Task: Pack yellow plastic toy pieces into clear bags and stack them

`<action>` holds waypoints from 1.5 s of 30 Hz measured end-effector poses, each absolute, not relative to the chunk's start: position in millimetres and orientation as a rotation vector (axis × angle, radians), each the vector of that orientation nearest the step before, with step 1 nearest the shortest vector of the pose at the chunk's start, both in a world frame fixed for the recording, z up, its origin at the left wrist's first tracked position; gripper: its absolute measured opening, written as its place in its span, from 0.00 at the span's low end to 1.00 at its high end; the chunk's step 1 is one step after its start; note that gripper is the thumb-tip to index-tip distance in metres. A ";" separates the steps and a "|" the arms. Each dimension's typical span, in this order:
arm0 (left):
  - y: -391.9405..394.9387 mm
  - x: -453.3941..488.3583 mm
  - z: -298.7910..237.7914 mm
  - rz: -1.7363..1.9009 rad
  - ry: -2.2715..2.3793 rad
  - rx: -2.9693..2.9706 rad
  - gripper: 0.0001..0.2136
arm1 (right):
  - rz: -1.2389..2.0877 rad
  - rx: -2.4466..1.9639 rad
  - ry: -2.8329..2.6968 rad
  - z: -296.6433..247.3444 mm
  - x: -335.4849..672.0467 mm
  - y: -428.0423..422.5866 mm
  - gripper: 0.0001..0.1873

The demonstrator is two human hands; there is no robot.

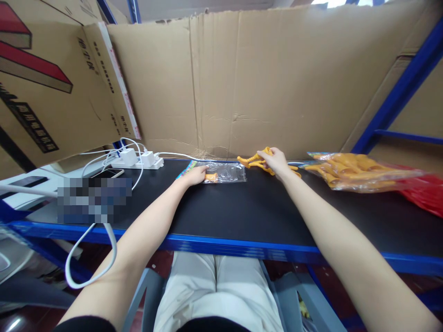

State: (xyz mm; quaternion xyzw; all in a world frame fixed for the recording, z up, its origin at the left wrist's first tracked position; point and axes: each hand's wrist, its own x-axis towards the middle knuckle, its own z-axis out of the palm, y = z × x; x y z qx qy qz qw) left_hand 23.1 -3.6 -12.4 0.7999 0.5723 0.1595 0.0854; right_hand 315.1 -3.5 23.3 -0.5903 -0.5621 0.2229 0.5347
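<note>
My left hand (196,176) is at the middle of the black tabletop, its fingers closed on the header end of a clear plastic bag (233,172). A short orange plastic piece (211,177) shows beside those fingers; whether it lies inside the bag or on it I cannot tell. To the right, my right hand (275,160) pinches a yellow-orange plastic toy (246,160) with a ridged, curved body, partly hidden by the fingers. More yellow-orange plastic (296,171) shows just behind that hand.
Clear bags of yellow-orange plastic pieces (356,170) lie at the right, beside red plastic bags (425,191). A white power strip (138,160) with cables and a phone (107,174) are at the left. A cardboard wall (270,83) closes the back; a blue rail (242,244) edges the front.
</note>
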 end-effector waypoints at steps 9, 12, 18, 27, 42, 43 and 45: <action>-7.8 24.6 -9.1 0.459 1.716 2.375 0.25 | 0.799 -1.288 -1.491 31.4 303.4 -19.2 0.05; -5.4 23.5 -11.1 0.487 1.702 2.370 0.24 | 0.751 -1.329 -1.538 27.5 308.3 -16.4 0.04; -1.6 22.1 -13.6 0.487 1.695 2.388 0.24 | 0.712 -1.409 -1.529 21.8 322.7 -7.5 0.03; -2.8 22.1 -11.8 0.388 1.822 2.390 0.23 | 0.831 -1.363 -1.769 9.9 326.7 -5.5 0.09; -19.4 49.2 -12.6 0.453 1.391 2.441 0.27 | 0.521 -1.185 -2.126 -11.0 272.0 -19.3 0.15; -21.1 51.6 -13.1 0.460 1.375 2.438 0.27 | 0.460 -1.151 -2.160 -12.5 272.2 -18.4 0.15; -24.7 56.5 -14.3 0.475 1.346 2.420 0.28 | 0.315 -1.109 -2.244 -14.6 272.8 -16.5 0.15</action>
